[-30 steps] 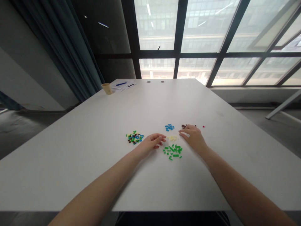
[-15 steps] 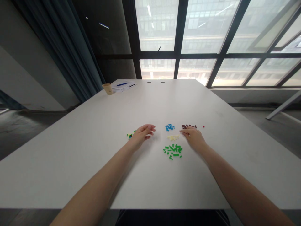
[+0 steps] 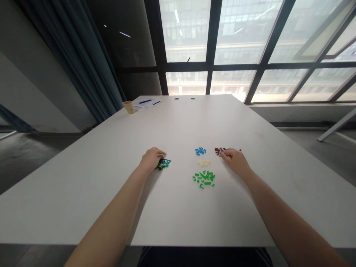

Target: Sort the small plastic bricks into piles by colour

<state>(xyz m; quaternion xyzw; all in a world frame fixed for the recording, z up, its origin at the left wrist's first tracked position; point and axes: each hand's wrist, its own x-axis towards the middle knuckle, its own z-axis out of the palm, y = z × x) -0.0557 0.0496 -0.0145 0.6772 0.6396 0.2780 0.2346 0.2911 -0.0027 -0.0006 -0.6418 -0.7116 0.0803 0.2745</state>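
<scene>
Left hand (image 3: 151, 158): bent down over the outer edge of the mixed pile, its fingers curled toward the pieces; cannot tell whether they pinch one.
Mixed pile (image 3: 164, 164): green, blue, brown and pale bits heaped together on the table (image 3: 167, 207), partly covered by that hand.
Right hand (image 3: 237, 161): low over the table, thumb and fingertips drawn near each other at the near side of the brown pieces; cannot tell whether anything is pinched.
Brown pieces (image 3: 217, 150): a small group to the right of the blue ones, partly behind the right hand.
Blue pieces (image 3: 200, 151): loose cluster, apart from both hands, beyond the cream ones.
Cream pieces (image 3: 205, 163): between the blue and green groups.
Green pieces (image 3: 207, 183): widest spread, nearest the person.
Strays: one red piece (image 3: 240, 150) just past the right hand's knuckles; one yellow piece (image 3: 230, 177) beside the right wrist.
Far left corner: paper cup (image 3: 129, 108), upright, near papers (image 3: 141, 106) with a blue pen (image 3: 145, 101) on them.
</scene>
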